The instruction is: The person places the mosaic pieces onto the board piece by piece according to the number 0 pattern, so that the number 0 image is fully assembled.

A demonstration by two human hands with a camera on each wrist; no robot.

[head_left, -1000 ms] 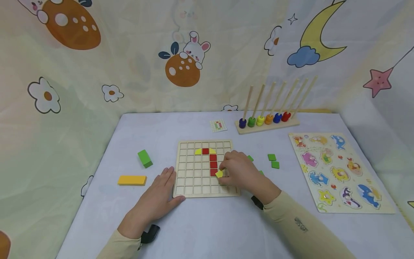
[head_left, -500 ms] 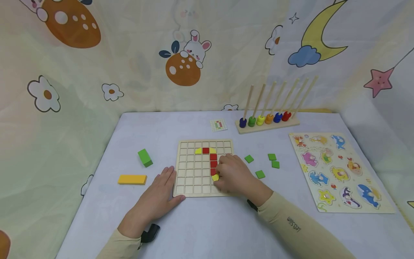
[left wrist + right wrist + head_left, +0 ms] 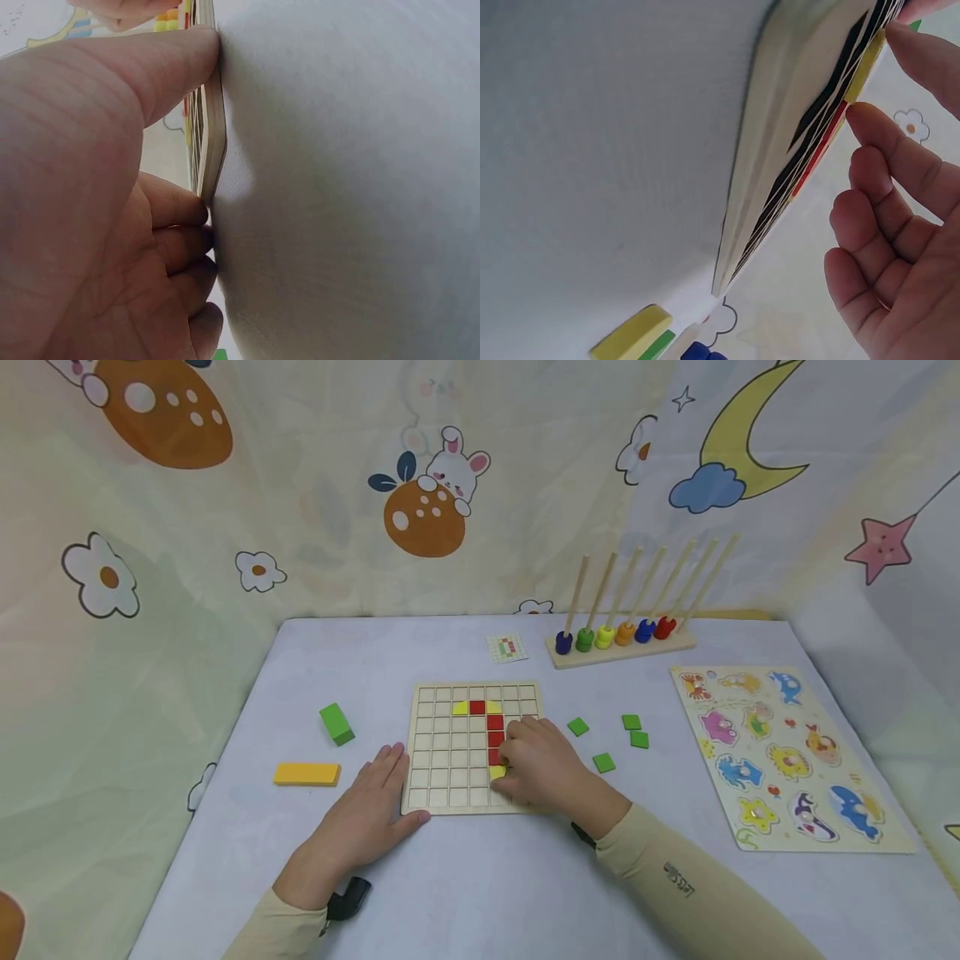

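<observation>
Yellow tile (image 3: 497,772), below centre in the head view, sits on the grid board (image 3: 450,779) just under the red tiles (image 3: 496,739), pinched narrowly by the right hand (image 3: 546,766), thumb to index finger. Best square it before release, the straight-fingered left hand (image 3: 367,818) steadying the board's edge.

Through the head view I make out one dark printed word (image 3: 679,878), apparently "LetsSlim", slanting along the beige right sleeve (image 3: 716,902); I cannot tell whether it carries an apostrophe.
</observation>
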